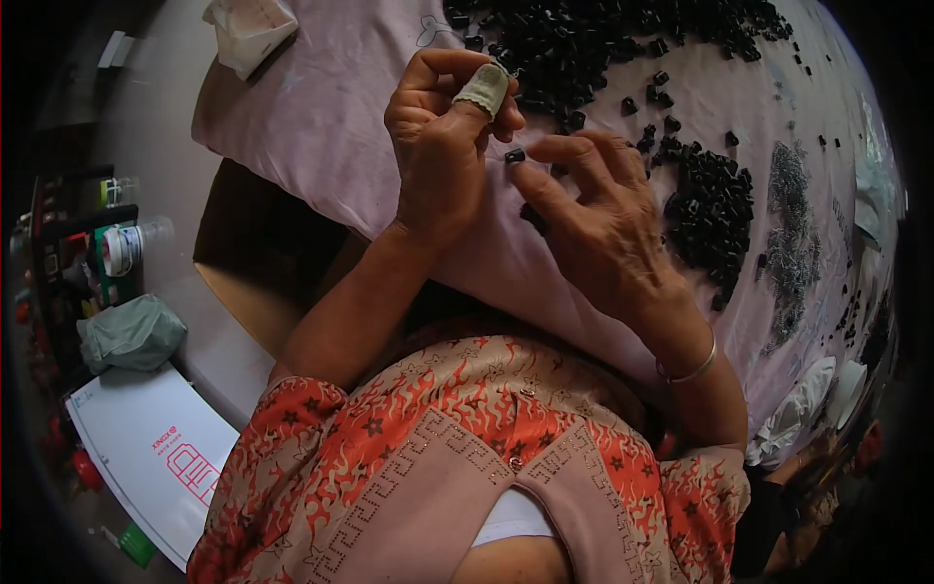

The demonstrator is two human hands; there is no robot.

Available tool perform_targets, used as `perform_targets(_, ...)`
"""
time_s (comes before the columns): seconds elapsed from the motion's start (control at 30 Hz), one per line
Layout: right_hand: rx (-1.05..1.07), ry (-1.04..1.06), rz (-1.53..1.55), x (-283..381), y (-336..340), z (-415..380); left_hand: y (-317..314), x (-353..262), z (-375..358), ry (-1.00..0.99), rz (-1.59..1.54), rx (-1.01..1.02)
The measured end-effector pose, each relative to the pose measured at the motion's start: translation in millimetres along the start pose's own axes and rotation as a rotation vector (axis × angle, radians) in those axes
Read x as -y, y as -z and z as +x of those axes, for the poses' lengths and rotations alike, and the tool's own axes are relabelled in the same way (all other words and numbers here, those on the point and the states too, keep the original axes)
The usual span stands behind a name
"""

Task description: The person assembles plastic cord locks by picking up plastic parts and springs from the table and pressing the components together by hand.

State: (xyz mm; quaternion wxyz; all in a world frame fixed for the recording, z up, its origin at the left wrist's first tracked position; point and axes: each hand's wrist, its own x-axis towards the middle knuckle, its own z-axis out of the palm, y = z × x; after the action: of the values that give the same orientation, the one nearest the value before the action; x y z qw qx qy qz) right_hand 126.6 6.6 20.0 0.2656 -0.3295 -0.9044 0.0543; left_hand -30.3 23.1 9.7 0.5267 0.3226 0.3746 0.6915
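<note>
My left hand [443,146] is closed in a pinch, with a pale cloth cover [484,88] over the thumb. Whatever lies between its fingertips is too small and hidden to name. Just below and to the right, my right hand [603,214] has a small black plastic piece [515,156] at the tips of its thumb and index finger. Its other fingers are loosely bent. Both hands are above the pink cloth [486,243]. A large heap of similar black pieces [564,58] lies beyond them, and a smaller pile [715,214] sits right of my right hand.
Tiny metallic parts [790,234] are spread in a strip on the right. A crumpled white bag [798,409] lies at the lower right. Upper left stands a white paper container [251,34]. On the left are a grey plastic bag [133,331] and a white box [156,448].
</note>
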Motion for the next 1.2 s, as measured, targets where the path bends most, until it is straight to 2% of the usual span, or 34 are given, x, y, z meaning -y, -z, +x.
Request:
perform_targets(0.13, 0.057, 0.066, -0.043, 0.8, -6.9, -0.2, 0.6, 3.2, 0.0, -0.017, 0.022, -0.011)
perform_targets(0.43, 0.079, -0.198, -0.218, -28.2, 51.2, -62.2, -1.0, 5.6, -0.9, 0.04, 0.02, -0.019)
perform_targets(0.57, 0.067, -0.203, -0.238, -25.8, 50.7, -53.7, -1.2, 7.3, -1.0, 0.034, 0.033, 0.007)
perform_targets(0.63, -0.004, -0.152, -0.112, -21.8, 42.6, -41.8, -1.3, 8.3, -1.7, 0.027, 0.044, 0.01)
perform_targets(0.8, 0.04, -0.132, -0.093, -14.8, 29.0, -26.5, 0.2, 9.0, 0.1, 0.046, 0.045, 0.009)
perform_targets(0.87, 0.108, -0.096, -0.165, -10.5, 24.2, -19.4, -2.0, 9.0, 0.2, 0.053, 0.034, 0.013)
perform_targets(0.9, 0.118, -0.132, -0.138, -11.2, 20.0, -20.1, -0.2, 10.0, 0.1, 0.051, 0.03, 0.011)
perform_targets(0.97, 0.113, -0.182, -0.268, -15.7, 24.7, -20.8, 6.4, 11.0, 0.8, 0.049, 0.051, 0.057)
perform_targets(1.13, -0.051, -0.293, -0.359, -42.5, 48.4, -49.1, 0.3, 6.9, -1.5, 0.079, 0.043, -0.004)
perform_targets(1.2, -0.137, -0.351, -0.267, -40.6, 59.3, -64.1, -2.0, 7.3, -0.7, 0.059, 0.064, 0.008)
